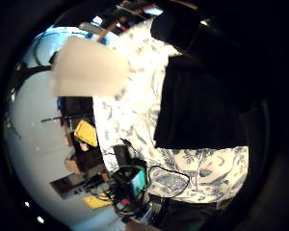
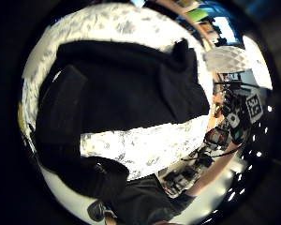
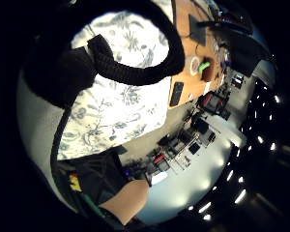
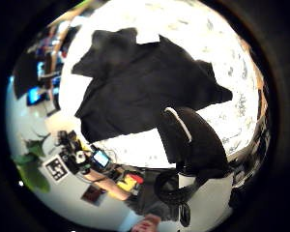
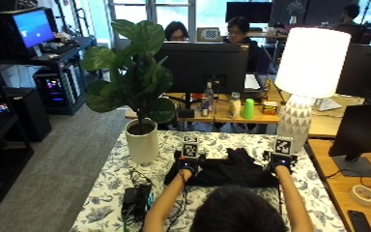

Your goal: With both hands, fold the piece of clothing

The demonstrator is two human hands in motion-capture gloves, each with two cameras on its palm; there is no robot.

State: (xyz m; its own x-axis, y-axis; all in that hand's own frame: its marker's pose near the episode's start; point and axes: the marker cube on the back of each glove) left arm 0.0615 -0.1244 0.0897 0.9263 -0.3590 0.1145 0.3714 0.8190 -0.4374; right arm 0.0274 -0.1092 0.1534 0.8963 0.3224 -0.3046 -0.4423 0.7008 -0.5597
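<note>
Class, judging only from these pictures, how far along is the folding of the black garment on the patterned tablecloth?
Early. Done: the black garment lies on the floral tablecloth, roughly spread but rumpled, with a peak raised near its middle. In hand: the left hand and right hand are at its two far corners; whether their fingers grip the cloth is not visible. Left: no neat fold shows, so all folding remains.

My table wears a floral cloth (image 5: 227,142). A potted plant (image 5: 136,92) in a white pot stands at its far left corner and a white lamp (image 5: 306,82) at the far right. A dark monitor (image 5: 201,65) sits behind, with bottles and a green cup (image 5: 248,109) beside.
</note>
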